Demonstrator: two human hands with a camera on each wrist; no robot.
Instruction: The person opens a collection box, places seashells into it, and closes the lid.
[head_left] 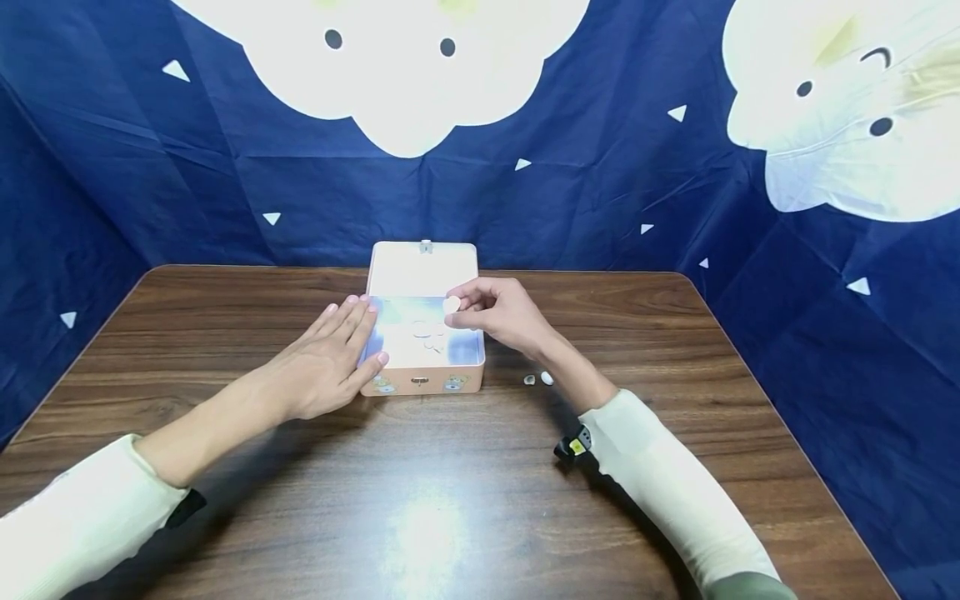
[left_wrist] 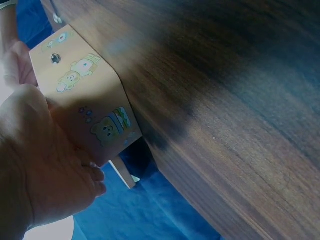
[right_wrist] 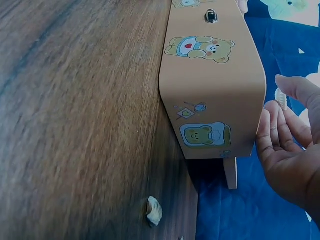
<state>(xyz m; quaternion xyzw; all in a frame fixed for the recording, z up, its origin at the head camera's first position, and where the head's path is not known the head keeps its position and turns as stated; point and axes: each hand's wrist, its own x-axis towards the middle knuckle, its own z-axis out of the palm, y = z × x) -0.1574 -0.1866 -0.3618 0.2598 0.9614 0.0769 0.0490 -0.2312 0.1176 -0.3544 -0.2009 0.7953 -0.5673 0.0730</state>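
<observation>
On the brown wooden table (head_left: 465,483) stands one pink tin box with bear stickers (head_left: 422,379), its lid open; what lies inside is pale and hard to make out, and I cannot count it. The left hand (head_left: 330,362) rests with straight fingers against the left side of the box, while the right hand (head_left: 498,312) pinches one small white shell (head_left: 451,305) above the box's right edge. Two more small white shells (head_left: 538,379) lie on the table just right of the box, beside the right wrist.

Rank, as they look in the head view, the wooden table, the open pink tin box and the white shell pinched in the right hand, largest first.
1. Brown wooden table
2. Open pink tin box
3. Small white shell, pinched in the right hand
</observation>
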